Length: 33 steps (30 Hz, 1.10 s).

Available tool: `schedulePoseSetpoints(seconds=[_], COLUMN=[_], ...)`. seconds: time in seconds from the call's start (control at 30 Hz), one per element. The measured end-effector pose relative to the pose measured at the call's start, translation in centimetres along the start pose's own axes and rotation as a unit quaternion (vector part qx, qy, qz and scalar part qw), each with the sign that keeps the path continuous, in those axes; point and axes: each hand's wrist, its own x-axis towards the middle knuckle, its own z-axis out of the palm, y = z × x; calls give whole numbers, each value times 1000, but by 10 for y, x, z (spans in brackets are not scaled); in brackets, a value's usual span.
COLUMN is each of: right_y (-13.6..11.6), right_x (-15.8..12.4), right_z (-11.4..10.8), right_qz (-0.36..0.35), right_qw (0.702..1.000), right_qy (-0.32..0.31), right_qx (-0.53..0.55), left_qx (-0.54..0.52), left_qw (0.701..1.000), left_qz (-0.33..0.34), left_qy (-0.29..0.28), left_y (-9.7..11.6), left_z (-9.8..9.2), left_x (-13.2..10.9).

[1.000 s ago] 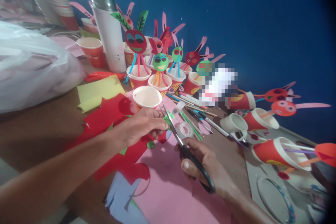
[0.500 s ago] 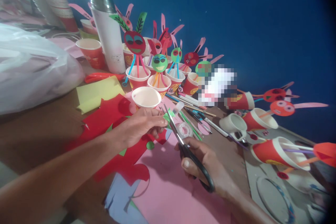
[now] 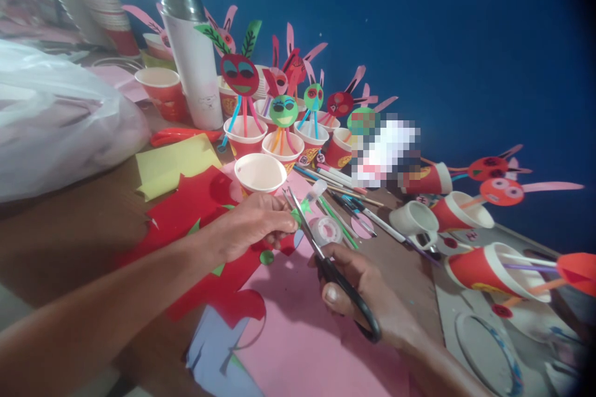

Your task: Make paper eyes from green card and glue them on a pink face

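My left hand [image 3: 261,223] pinches a small piece of green paper [image 3: 297,216] between thumb and fingers. Black-handled scissors [image 3: 338,276] are gripped in my right hand [image 3: 367,291], with the blades slightly apart at the green paper. A white-lined paper cup [image 3: 261,172] stands just beyond my left hand. Beneath the hands lie a pink sheet [image 3: 302,322] and cut red paper [image 3: 233,288]. A small green disc [image 3: 266,257] rests below my left fingers. Close to the blades sits a roll of clear tape [image 3: 327,231].
Several red cups with paper-faced figures [image 3: 239,77] line the back by the blue wall. A white flask [image 3: 190,68] stands behind. On the left is a plastic bag [image 3: 60,124]; pens [image 3: 382,220] and a white mug [image 3: 413,218] lie rightward.
The scissor blades have shifted slightly at the green paper, and less of the piece shows between them and my left fingers. Everything else stays in place.
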Motion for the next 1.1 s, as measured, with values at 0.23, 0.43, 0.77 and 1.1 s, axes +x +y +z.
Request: schedulePoseSetpoints(seconds=[0.23, 0.43, 0.77, 1.1], right_y=[0, -2, -1, -2], right_x=[0, 0, -1, -1], right_z=[1, 1, 1, 2], right_qz=[-14, 8, 10, 33], right_qw=[1000, 1000, 1000, 999], right_qy=[-3, -2, 2, 1], right_qx=[-5, 7, 6, 16], left_qx=[5, 7, 2, 4], left_qw=[1000, 1000, 1000, 1000], left_qz=[-9, -6, -9, -7], left_qy=[-15, -11, -17, -29], left_y=[-1, -1, 0, -2], left_z=[-3, -3, -4, -6], left_x=[2, 1, 2, 3])
